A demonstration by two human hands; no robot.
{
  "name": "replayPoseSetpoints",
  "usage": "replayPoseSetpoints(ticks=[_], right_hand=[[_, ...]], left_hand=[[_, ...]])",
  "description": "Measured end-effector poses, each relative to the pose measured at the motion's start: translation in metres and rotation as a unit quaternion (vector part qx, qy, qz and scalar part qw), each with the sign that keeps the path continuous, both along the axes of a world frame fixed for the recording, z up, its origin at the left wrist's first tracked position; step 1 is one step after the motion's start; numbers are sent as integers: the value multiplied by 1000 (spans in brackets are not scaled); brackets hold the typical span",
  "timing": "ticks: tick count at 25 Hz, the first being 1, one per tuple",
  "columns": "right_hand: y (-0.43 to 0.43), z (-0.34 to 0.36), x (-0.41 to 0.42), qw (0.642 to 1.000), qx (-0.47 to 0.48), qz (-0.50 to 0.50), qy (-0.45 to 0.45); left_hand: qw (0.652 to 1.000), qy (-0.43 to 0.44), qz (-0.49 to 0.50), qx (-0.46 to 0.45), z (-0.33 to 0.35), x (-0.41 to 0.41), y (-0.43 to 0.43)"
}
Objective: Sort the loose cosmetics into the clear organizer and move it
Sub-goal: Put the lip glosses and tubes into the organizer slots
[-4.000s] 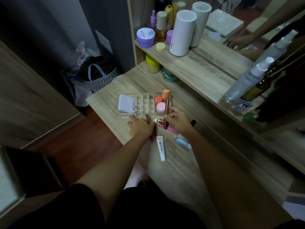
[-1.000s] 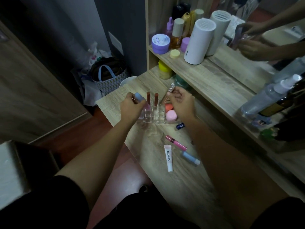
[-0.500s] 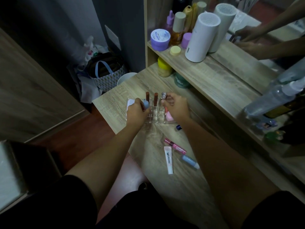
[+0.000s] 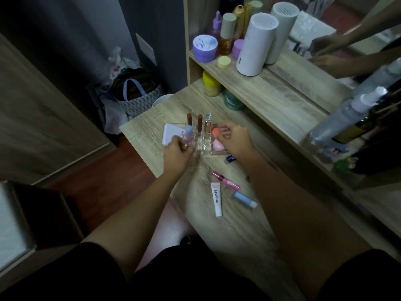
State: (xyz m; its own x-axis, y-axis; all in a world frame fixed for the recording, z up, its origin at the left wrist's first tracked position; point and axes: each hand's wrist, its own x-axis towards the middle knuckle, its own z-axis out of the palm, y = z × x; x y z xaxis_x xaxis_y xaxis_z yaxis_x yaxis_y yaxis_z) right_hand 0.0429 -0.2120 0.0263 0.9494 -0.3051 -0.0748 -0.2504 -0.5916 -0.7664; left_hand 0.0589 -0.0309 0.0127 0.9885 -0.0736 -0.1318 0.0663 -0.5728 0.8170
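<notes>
The clear organizer point(image 4: 202, 146) sits on the wooden desk. In it are a white compact point(image 4: 170, 132), two upright brown lipsticks point(image 4: 189, 119), a clear-capped tube point(image 4: 208, 121), an orange sponge point(image 4: 215, 131) and a pink sponge point(image 4: 217, 146). My left hand point(image 4: 176, 156) grips a blue-and-pink tube point(image 4: 189, 134) held upright over the organizer's left cells. Over the right end lies my right hand point(image 4: 235, 140), fingertips at the orange sponge and nothing in it. Loose on the desk nearer me lie a pink lip gloss point(image 4: 225, 180), a white lip tube point(image 4: 217, 198), a blue tube point(image 4: 244, 198) and a small dark-blue item point(image 4: 230, 158).
A raised shelf point(image 4: 271, 98) to the right carries a white cylinder point(image 4: 256, 44), a purple jar point(image 4: 205, 47), bottles and spray bottles point(image 4: 347, 116). Yellow and green jars stand under it. The desk's left edge drops to the floor, where a patterned bag point(image 4: 138, 96) sits.
My right hand has set the clear-capped tube upright in the organizer and shifted to the sponge compartment. My left hand still holds the blue-and-pink tube at the left cells.
</notes>
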Motion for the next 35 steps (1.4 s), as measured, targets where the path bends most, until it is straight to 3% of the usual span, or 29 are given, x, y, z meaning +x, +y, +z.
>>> replayPoseSetpoints(ticks=[3, 7, 12, 15, 21, 23, 28, 31, 35], right_hand=[[-5, -11, -32, 997, -34, 53, 38], [-11, -26, -62, 966, -29, 145, 214], [-6, -32, -72, 963, -33, 133, 232], [-2, -32, -71, 961, -26, 154, 230], [6, -6, -48, 988, 147, 26, 50], [8, 6, -30, 986, 164, -3, 3], [12, 11, -3, 991, 110, -45, -63], [16, 1, -2, 993, 81, -49, -76], [17, -8, -1, 994, 73, -53, -67]], left_hand=[[989, 97, -107, 32, -13, -45, -6], [963, 163, -186, 110, -31, -94, -20], [962, 152, -158, 161, -32, -105, -22], [966, 162, -141, 144, -26, -93, -8], [996, 5, -90, -6, 22, -39, 9], [994, -58, -85, -21, 40, -14, 8], [977, -169, -128, 8, 64, 26, 5], [956, -223, -170, 88, 58, 35, 4], [949, -233, -155, 146, 45, 40, 5]])
